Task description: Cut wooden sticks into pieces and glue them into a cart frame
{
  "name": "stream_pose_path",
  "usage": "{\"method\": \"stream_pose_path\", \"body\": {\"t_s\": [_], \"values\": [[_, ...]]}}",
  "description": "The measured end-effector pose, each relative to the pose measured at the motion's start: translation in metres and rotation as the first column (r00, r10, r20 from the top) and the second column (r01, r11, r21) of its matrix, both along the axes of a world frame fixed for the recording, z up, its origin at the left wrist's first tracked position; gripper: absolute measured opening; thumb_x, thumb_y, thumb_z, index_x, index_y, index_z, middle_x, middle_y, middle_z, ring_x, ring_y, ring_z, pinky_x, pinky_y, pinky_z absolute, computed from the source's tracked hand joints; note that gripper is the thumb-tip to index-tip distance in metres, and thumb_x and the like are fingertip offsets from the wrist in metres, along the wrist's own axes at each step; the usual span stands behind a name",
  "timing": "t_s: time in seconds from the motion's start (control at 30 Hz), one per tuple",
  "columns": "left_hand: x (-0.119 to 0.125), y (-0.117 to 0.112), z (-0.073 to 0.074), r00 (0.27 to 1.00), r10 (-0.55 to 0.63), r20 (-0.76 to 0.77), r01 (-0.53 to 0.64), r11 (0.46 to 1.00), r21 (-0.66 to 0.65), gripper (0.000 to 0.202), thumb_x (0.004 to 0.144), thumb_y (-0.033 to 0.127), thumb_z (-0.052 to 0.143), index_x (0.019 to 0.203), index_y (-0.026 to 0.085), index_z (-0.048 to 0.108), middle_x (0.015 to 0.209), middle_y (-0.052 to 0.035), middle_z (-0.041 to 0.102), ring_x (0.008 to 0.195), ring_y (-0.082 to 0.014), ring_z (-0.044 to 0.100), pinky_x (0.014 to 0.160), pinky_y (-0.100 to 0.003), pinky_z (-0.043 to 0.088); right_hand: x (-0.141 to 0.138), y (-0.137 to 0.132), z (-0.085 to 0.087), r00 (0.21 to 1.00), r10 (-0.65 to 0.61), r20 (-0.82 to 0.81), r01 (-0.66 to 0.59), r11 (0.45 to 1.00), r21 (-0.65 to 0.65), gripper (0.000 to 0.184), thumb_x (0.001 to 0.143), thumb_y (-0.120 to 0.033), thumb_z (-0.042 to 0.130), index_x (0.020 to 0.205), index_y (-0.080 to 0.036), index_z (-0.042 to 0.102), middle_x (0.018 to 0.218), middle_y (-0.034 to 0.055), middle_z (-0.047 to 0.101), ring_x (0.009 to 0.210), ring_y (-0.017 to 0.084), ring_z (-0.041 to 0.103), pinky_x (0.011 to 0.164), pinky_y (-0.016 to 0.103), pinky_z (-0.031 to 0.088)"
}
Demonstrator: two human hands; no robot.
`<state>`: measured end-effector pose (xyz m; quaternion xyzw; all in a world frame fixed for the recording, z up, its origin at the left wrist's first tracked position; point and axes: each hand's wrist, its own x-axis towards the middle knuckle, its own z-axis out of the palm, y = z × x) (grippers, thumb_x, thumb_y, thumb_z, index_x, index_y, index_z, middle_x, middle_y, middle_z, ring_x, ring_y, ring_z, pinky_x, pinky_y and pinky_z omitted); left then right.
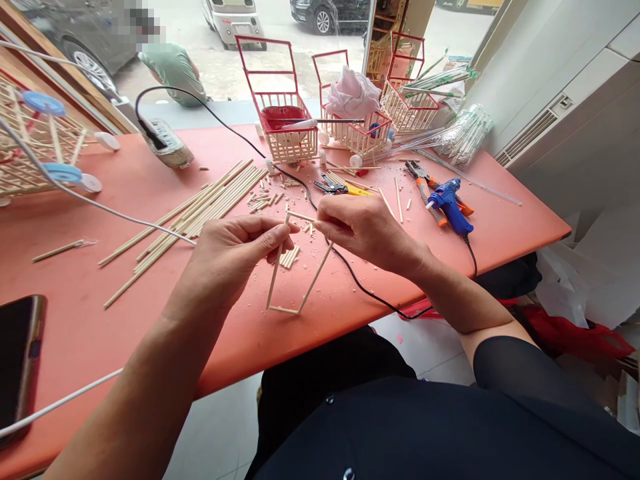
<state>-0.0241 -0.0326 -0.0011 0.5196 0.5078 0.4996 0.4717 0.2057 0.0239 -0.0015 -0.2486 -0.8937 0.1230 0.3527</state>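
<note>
Both hands hold a small frame of thin wooden sticks (313,280) above the front of the table. My left hand (240,250) pinches its upper left corner between thumb and fingers. My right hand (367,230) is closed around the end of the short top stick, its fingertips partly hidden. The frame hangs tilted, with its bottom stick near the table surface. Just behind the frame lies a small bunch of short cut sticks (290,257). Long wooden sticks (200,213) lie in a loose pile beyond my left hand.
Stick-built carts (293,143) stand along the back. A blue glue gun (453,205) and orange-handled pliers (425,190) lie right, yellow-handled wire strippers (350,189) behind my right hand. A black cable (350,270) crosses the table (240,353). A phone (20,360) lies left; a person (175,73) sits outside.
</note>
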Motion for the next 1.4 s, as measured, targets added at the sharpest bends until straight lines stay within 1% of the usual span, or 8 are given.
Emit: {"method": "stream_pose_path", "body": {"t_s": [0.27, 0.47, 0.6, 0.73, 0.87, 1.03, 1.3, 1.4], "values": [[0.0012, -0.0001, 0.0022, 1.0, -0.004, 0.002, 0.004, 1.0, 0.004, 0.015, 0.074, 0.035, 0.093, 0.068, 0.022, 0.087, 0.074, -0.0075, 0.079, 0.06, -0.0125, 0.055, 0.057, -0.028, 0.043, 0.0004, -0.0003, 0.0004, 1.0, -0.004, 0.005, 0.004, 1.0, -0.012, 0.03, 0.111, -0.02, 0.056, 0.082, -0.022, 0.05, 0.076, -0.0033, 0.052, 0.071, 0.013, 0.04, 0.073, 0.028, 0.034], [0.0, 0.0, 0.0, 1.0, 0.002, 0.0, -0.002, 1.0, -0.002, 0.014, 0.074, 0.035, 0.094, 0.07, 0.022, 0.088, 0.074, -0.0074, 0.078, 0.061, -0.0125, 0.056, 0.058, -0.027, 0.043, -0.0002, -0.0003, 0.0004, 1.0, -0.002, -0.002, 0.002, 1.0, -0.014, 0.03, 0.111, -0.02, 0.056, 0.082, -0.022, 0.05, 0.076, -0.0034, 0.052, 0.071, 0.013, 0.04, 0.072, 0.028, 0.034], [0.0002, 0.0001, -0.0001, 1.0, -0.001, -0.003, 0.001, 1.0, -0.003, 0.019, 0.074, 0.036, 0.096, 0.067, 0.022, 0.086, 0.073, -0.0079, 0.078, 0.061, -0.0134, 0.055, 0.057, -0.028, 0.043, 0.0002, -0.0002, 0.0003, 1.0, -0.004, 0.0, 0.004, 1.0, -0.016, 0.029, 0.111, -0.02, 0.057, 0.082, -0.022, 0.05, 0.076, -0.0034, 0.052, 0.071, 0.013, 0.04, 0.072, 0.028, 0.034], [0.0002, 0.0002, 0.0, 1.0, 0.003, 0.005, -0.003, 1.0, -0.002, 0.015, 0.074, 0.036, 0.095, 0.072, 0.023, 0.089, 0.072, -0.0072, 0.078, 0.061, -0.0135, 0.056, 0.057, -0.028, 0.043, 0.0001, -0.0006, 0.0005, 1.0, -0.001, -0.006, 0.001, 1.0, -0.014, 0.03, 0.111, -0.019, 0.057, 0.082, -0.022, 0.05, 0.076, -0.0035, 0.052, 0.071, 0.013, 0.04, 0.072, 0.028, 0.033], [0.0001, 0.0012, -0.0006, 1.0, 0.001, 0.001, -0.001, 1.0, -0.004, 0.015, 0.073, 0.035, 0.095, 0.07, 0.022, 0.088, 0.075, -0.0084, 0.08, 0.061, -0.0126, 0.056, 0.057, -0.027, 0.043, 0.0, -0.0007, 0.0011, 1.0, -0.001, 0.004, 0.001, 1.0, -0.019, 0.03, 0.111, -0.019, 0.056, 0.082, -0.022, 0.05, 0.076, -0.0033, 0.052, 0.071, 0.013, 0.04, 0.072, 0.028, 0.033], [0.0004, 0.0012, -0.0005, 1.0, 0.001, 0.003, -0.001, 1.0, -0.002, 0.015, 0.074, 0.035, 0.095, 0.07, 0.022, 0.088, 0.073, -0.008, 0.079, 0.061, -0.0129, 0.055, 0.057, -0.028, 0.042, 0.0003, -0.0004, 0.0008, 1.0, 0.012, -0.013, -0.012, 1.0, -0.019, 0.029, 0.112, -0.019, 0.055, 0.083, -0.022, 0.05, 0.077, -0.0034, 0.052, 0.071, 0.012, 0.04, 0.072, 0.028, 0.033], [0.0, 0.0005, 0.001, 1.0, -0.007, 0.011, 0.007, 1.0, -0.003, 0.02, 0.073, 0.036, 0.097, 0.069, 0.02, 0.086, 0.072, -0.0075, 0.077, 0.061, -0.0128, 0.056, 0.057, -0.028, 0.043, 0.0003, -0.0008, 0.0005, 1.0, 0.003, -0.004, -0.004, 1.0, -0.026, 0.029, 0.111, -0.019, 0.057, 0.083, -0.022, 0.05, 0.077, -0.0034, 0.052, 0.071, 0.013, 0.04, 0.072, 0.028, 0.033], [0.0002, 0.0, 0.002, 1.0, -0.013, 0.002, 0.013, 1.0, -0.008, 0.023, 0.074, 0.038, 0.097, 0.068, 0.02, 0.084, 0.077, -0.0091, 0.08, 0.062, -0.0129, 0.056, 0.057, -0.028, 0.043, 0.0004, -0.0004, 0.0003, 1.0, -0.003, 0.004, 0.003, 1.0, -0.018, 0.03, 0.112, -0.019, 0.056, 0.083, -0.022, 0.049, 0.077, -0.0032, 0.052, 0.072, 0.013, 0.04, 0.073, 0.028, 0.033]]}}
